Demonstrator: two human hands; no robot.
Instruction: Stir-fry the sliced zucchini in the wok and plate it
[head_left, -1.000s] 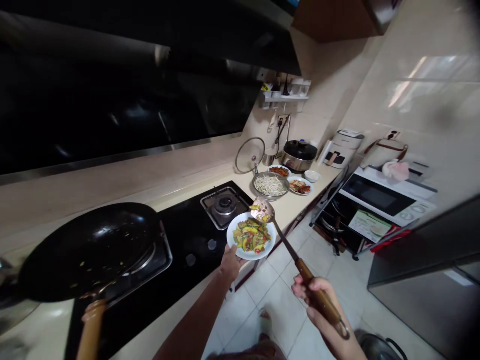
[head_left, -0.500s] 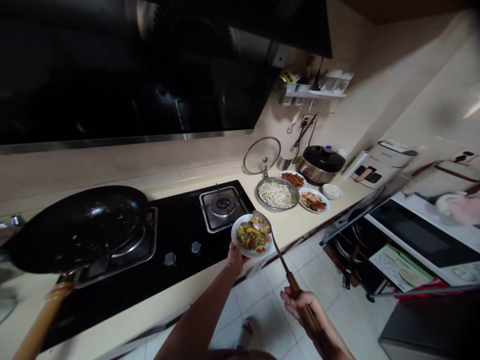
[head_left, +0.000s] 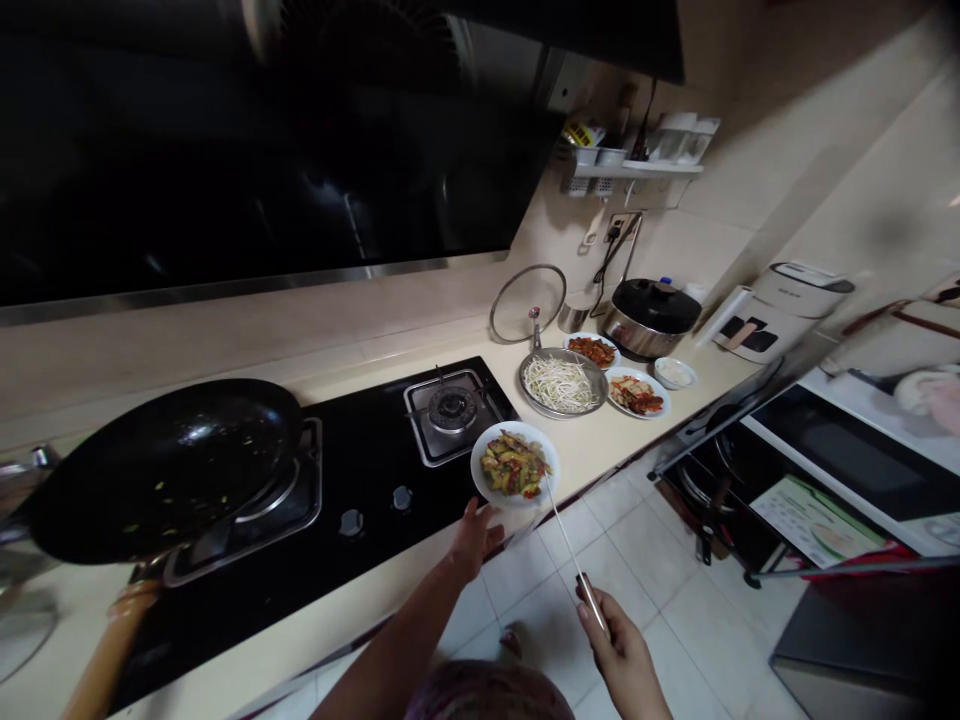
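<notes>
A white plate [head_left: 484, 482] of cooked sliced vegetables with red pepper bits [head_left: 515, 464] rests by the counter's front edge, right of the stove. Just below its near rim is my left hand [head_left: 474, 540], fingers apart and holding nothing. My right hand [head_left: 622, 645] is closed round the handle of a long spatula [head_left: 592, 600], now turned edge-on. Its thin metal end reaches the plate's right side, by the food; whether it touches cannot be made out. On the left burner sits a black wok [head_left: 172, 470] with food scraps inside and a wooden handle [head_left: 112, 640].
Behind the plate stand a pan of bean sprouts [head_left: 562, 385], two plates of food [head_left: 636, 393] [head_left: 592, 350], a small white bowl [head_left: 675, 373] and a lidded pot [head_left: 651, 318]. A glass lid [head_left: 528, 303] leans on the wall. The range hood [head_left: 262, 200] overhangs the stove.
My left hand has let go of the plate and drawn back slightly; the plate now rests on the counter. My right hand has turned the spatula edge-on and moved its head off the food.
</notes>
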